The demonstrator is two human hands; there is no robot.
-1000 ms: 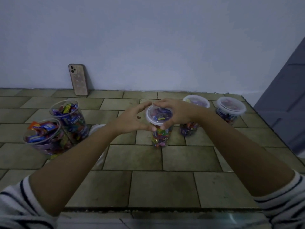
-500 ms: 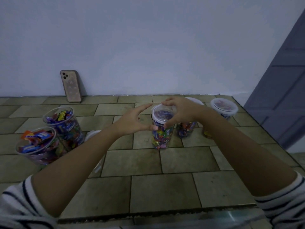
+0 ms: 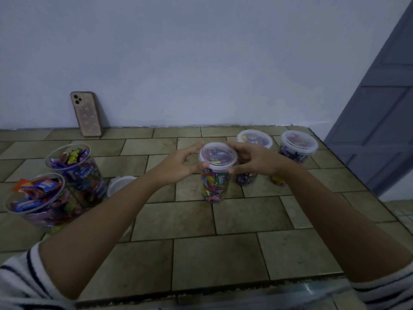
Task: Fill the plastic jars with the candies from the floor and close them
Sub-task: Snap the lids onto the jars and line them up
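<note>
A clear plastic jar (image 3: 215,186) full of coloured candies stands on the tiled floor at the middle. A translucent white lid (image 3: 218,156) sits on its top. My left hand (image 3: 178,166) holds the lid's left rim with thumb and fingers curled round it. My right hand (image 3: 254,161) grips the right rim the same way. Two lidded jars stand behind at the right: one (image 3: 253,142) partly hidden by my right hand, the other (image 3: 298,146) beside it. Two filled jars without lids stand at the left, a farther one (image 3: 76,173) and a nearer one (image 3: 38,202).
A loose white lid (image 3: 118,184) lies on the floor behind my left forearm. A phone (image 3: 86,114) leans upright against the wall at the back left. A grey door (image 3: 380,121) stands at the right. The floor drops at a step edge (image 3: 223,291) near me.
My left hand has closed in from beside the jar onto the lid's left rim. My right hand keeps its hold on the lid. The camera has tilted slightly.
</note>
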